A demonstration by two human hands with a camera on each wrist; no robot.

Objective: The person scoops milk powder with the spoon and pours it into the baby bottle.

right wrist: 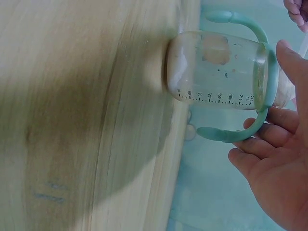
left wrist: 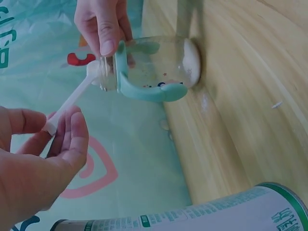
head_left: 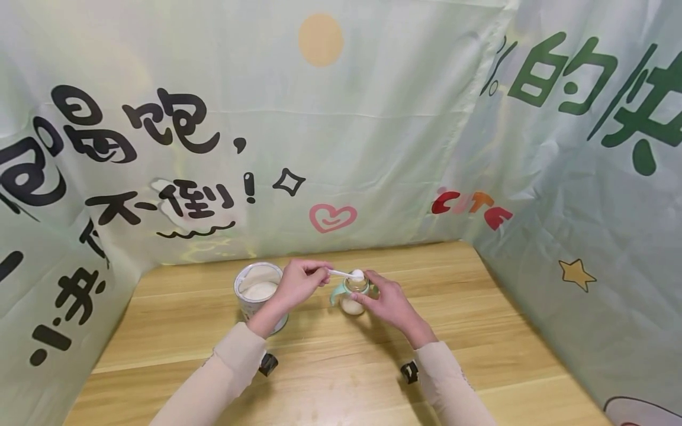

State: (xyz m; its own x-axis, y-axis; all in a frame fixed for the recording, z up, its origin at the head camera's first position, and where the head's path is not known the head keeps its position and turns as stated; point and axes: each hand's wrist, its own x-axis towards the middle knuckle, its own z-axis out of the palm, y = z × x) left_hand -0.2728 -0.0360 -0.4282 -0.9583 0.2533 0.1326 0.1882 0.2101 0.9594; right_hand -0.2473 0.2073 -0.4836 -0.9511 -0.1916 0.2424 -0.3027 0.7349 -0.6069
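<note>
A clear baby bottle (head_left: 352,304) with mint-green side handles (left wrist: 149,92) stands upright on the table, white powder (right wrist: 177,67) lying at its bottom. My right hand (head_left: 391,303) grips it around the neck, thumb and fingers at the green collar (right wrist: 272,77). Between thumb and fingertips my left hand (head_left: 299,283) pinches the thin handle of a white measuring scoop (left wrist: 71,97). The scoop's bowl (head_left: 357,274), heaped with white powder, is right at the bottle's open mouth. Left of the bottle, an open milk powder can (head_left: 246,305) is partly hidden behind my left hand.
Pale powder (head_left: 259,290) shows inside the can. The wooden table (head_left: 330,378) meets printed fabric walls (head_left: 373,148) at the back and both sides. A small black device (head_left: 268,364) sits at the left wrist, another black device (head_left: 409,372) at the right.
</note>
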